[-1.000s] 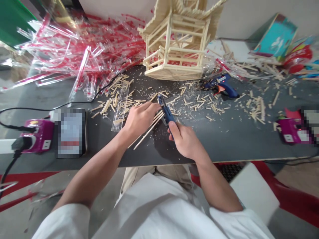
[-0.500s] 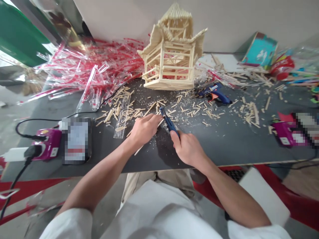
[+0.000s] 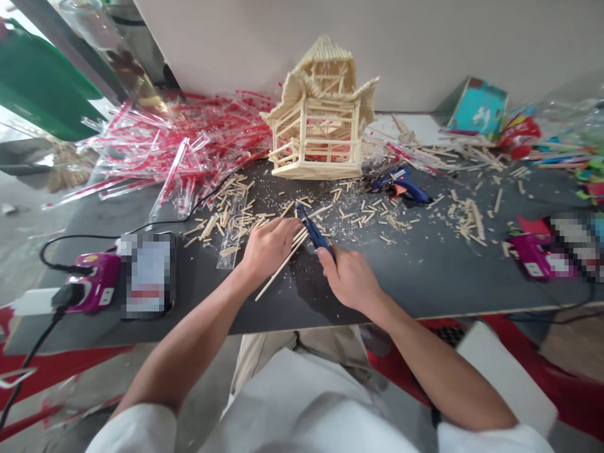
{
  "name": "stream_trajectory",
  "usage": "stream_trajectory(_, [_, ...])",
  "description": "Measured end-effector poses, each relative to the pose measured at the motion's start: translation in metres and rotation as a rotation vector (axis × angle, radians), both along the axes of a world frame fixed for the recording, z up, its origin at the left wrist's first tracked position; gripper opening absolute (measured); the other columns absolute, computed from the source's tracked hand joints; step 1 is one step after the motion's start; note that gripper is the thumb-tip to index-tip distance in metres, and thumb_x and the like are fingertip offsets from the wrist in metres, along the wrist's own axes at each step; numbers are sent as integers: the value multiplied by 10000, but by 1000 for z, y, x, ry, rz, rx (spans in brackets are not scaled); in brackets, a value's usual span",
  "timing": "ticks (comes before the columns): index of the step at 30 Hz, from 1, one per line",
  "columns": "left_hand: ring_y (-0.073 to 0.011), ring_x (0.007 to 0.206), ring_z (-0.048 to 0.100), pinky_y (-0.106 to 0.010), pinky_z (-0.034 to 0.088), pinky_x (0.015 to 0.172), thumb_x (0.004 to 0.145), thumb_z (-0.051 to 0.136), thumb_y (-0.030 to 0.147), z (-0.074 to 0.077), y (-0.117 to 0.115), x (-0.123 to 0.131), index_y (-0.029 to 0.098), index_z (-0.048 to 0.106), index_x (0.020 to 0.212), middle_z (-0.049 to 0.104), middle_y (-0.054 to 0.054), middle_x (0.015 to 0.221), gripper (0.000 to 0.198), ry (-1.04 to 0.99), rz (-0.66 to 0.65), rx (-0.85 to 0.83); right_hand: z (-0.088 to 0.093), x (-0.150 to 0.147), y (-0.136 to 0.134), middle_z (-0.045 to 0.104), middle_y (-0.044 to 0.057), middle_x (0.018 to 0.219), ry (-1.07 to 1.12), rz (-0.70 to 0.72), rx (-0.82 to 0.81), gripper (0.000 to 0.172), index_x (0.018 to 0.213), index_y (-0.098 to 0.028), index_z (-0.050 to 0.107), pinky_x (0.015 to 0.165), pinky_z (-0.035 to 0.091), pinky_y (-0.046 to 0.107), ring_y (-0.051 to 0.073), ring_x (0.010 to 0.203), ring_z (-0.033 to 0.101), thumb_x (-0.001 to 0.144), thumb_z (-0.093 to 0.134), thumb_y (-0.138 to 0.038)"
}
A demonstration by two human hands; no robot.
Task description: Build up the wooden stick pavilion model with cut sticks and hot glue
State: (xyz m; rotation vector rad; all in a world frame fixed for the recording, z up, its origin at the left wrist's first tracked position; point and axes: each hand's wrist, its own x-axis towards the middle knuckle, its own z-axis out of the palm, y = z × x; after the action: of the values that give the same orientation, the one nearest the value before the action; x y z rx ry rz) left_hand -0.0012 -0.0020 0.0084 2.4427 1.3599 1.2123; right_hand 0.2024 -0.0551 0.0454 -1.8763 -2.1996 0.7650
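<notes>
My left hand (image 3: 270, 245) lies low over the tabletop, fingers together, gripping thin wooden sticks (image 3: 275, 278) that slant out beneath it. Closed in my right hand (image 3: 353, 278) is a blue utility knife (image 3: 316, 235), its front end by my left fingertips and across the sticks. How far the blade touches the wood is too small to tell. Beyond both hands stands a model house (image 3: 325, 135) built of wooden sticks, with a tiered roof. A clear ruler (image 3: 225, 257) lies left of my left hand, partly under cut stick pieces (image 3: 214, 223).
Red-and-clear plastic wrappers (image 3: 184, 138) heap at the back left. A blue glue gun (image 3: 406, 184) rests right of the house. Phone (image 3: 148, 274) and purple power adapter (image 3: 97, 283) sit at left, with black cables. Offcuts scatter around; another purple adapter (image 3: 531, 255) is at right.
The camera view has shifted slightly. More of the sticks shows below and beside my left hand, now lying closer together. The knife stays in my right hand near my left fingertips.
</notes>
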Motion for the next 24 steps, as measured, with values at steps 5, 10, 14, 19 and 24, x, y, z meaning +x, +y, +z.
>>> stream_trajectory(5, [-164, 830, 773, -251, 600, 760, 1028, 569, 218, 0, 5, -2, 155, 760, 1043, 813, -71, 975, 202, -4, 20, 24, -4, 0, 4, 728, 108, 857, 128, -16, -5, 382, 1000, -195, 573, 652, 396, 307, 239, 733, 687, 1089, 315, -462])
stream_trajectory(10, [-155, 802, 766, -247, 591, 749, 1027, 570, 214, -1, 5, -2, 168, 765, 1042, 812, -51, 964, 201, -19, 31, 24, -17, -1, 2, 733, 114, 981, 394, -82, -45, 356, 1080, -194, 566, 734, 472, 312, 248, 866, 696, 1037, 446, -525])
stream_trajectory(14, [-157, 838, 767, -244, 585, 759, 1032, 561, 217, 2, 1, -2, 165, 759, 1084, 810, -62, 992, 211, -12, -3, 16, -21, -7, 2, 721, 76, 794, 462, -217, -137, 685, 908, -215, 659, 682, 468, 322, 229, 728, 684, 1002, 269, -770])
stream_trajectory(19, [-147, 805, 761, -233, 575, 742, 1019, 578, 192, 7, -1, -3, 157, 761, 1068, 812, -57, 965, 193, -28, -5, 81, -11, -14, 4, 723, 96, 732, 215, -193, -63, 832, 761, -218, 662, 711, 429, 340, 251, 744, 690, 1001, 95, -778])
stream_trajectory(24, [-151, 812, 760, -243, 574, 750, 1021, 580, 202, 8, 0, -3, 159, 769, 1051, 813, -63, 971, 197, -27, 1, 73, -8, -10, 8, 708, 87, 687, 234, -127, -81, 869, 701, -215, 642, 713, 426, 334, 219, 682, 668, 1000, 46, -772])
